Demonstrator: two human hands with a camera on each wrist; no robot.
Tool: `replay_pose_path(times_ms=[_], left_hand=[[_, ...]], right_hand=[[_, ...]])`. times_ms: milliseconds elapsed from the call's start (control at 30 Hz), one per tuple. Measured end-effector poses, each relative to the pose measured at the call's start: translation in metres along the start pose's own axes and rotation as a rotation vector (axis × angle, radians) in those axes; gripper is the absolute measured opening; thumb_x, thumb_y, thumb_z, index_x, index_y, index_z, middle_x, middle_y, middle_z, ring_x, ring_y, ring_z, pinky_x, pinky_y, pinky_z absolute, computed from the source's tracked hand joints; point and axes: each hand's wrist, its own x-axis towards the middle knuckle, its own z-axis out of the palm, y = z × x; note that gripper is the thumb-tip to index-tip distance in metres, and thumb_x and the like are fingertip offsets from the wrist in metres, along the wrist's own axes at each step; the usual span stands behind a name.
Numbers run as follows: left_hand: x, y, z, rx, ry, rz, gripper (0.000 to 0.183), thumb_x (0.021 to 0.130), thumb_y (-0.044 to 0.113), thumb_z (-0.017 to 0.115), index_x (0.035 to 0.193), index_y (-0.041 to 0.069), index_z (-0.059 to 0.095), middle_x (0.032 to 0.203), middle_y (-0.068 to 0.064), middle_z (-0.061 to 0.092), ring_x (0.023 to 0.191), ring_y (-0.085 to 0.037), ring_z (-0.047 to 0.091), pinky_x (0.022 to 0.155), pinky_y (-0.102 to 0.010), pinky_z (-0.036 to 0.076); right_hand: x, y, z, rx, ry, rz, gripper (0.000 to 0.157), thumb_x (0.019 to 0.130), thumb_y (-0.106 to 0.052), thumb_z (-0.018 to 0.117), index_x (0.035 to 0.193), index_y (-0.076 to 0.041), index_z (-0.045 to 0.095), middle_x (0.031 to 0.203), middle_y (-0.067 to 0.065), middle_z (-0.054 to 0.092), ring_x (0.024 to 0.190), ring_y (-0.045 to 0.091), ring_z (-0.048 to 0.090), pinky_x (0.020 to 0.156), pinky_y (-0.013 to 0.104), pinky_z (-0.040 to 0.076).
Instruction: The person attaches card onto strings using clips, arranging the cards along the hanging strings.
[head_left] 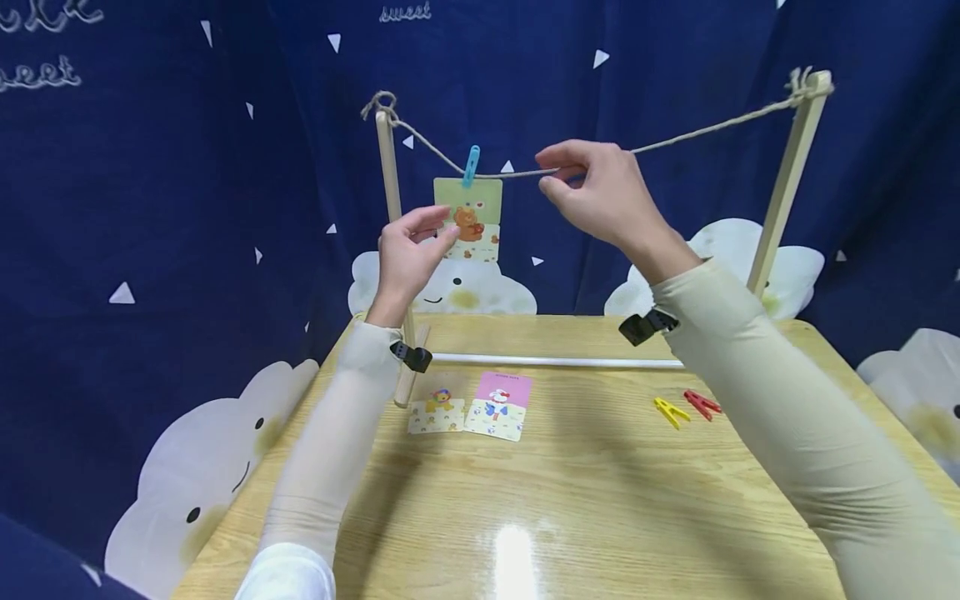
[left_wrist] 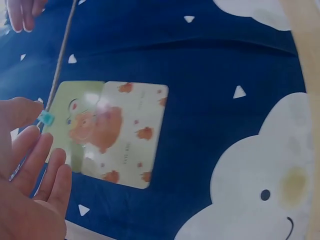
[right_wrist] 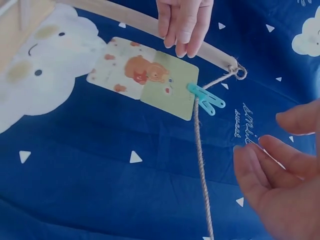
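A: Bear card (head_left: 482,218)?
B: Hangs from the rope (head_left: 517,174), left of its middle, under a blue clip (head_left: 471,167).
A: Left hand (head_left: 407,254)?
B: Empty, fingers relaxed, close by the card; contact unclear. Right hand (head_left: 606,190) also empty, thumb parted from loosely bent fingers, near the rope.
A: Table (head_left: 600,508)?
B: Lion card (head_left: 438,410), pink card (head_left: 498,405) side by side; yellow clip (head_left: 664,406) beside red clip (head_left: 699,402), farther right.

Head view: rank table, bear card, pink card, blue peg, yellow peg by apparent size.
1. Table
2. Bear card, partly behind the left hand
3. Pink card
4. Blue peg and yellow peg: too alike to rank
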Motion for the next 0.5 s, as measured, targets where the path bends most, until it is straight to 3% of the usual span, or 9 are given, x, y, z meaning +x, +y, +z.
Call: replay_pose_path(times_ms=[233,367,500], left_hand=[[-0.018,-0.036,0.007,-0.055,-0.091,-0.008,0.033,0.090,-0.001,0.076,0.121,-0.012,0.069,0.125,-0.028,0.068,0.114,-0.047,0.064,0.106,-0.056,0.047],[-0.029,-0.062,0.013,-0.030,-0.150,-0.048,0.034,0.092,0.008,0.078,0.123,-0.004,0.072,0.128,-0.019,0.070,0.115,-0.039,0.065,0.107,-0.051,0.047],[-0.042,-0.078,0.020,0.016,-0.204,-0.063,0.032,0.092,0.016,0.080,0.122,0.005,0.075,0.125,-0.010,0.073,0.112,-0.028,0.068,0.105,-0.043,0.050]], right_hand=[[-0.028,0.024,0.005,0.015,0.005,-0.021,0.039,0.099,-0.027,0.062,0.135,-0.015,0.069,0.134,0.000,0.070,0.114,0.016,0.067,0.099,0.038,0.053],[-0.044,0.042,0.008,0.020,0.004,-0.004,0.040,0.099,-0.026,0.064,0.137,-0.014,0.067,0.135,0.002,0.069,0.114,0.020,0.068,0.099,0.042,0.054],[-0.059,0.063,0.014,0.026,0.005,0.000,0.041,0.098,-0.024,0.065,0.138,-0.014,0.067,0.134,0.005,0.070,0.111,0.024,0.069,0.095,0.045,0.055]])
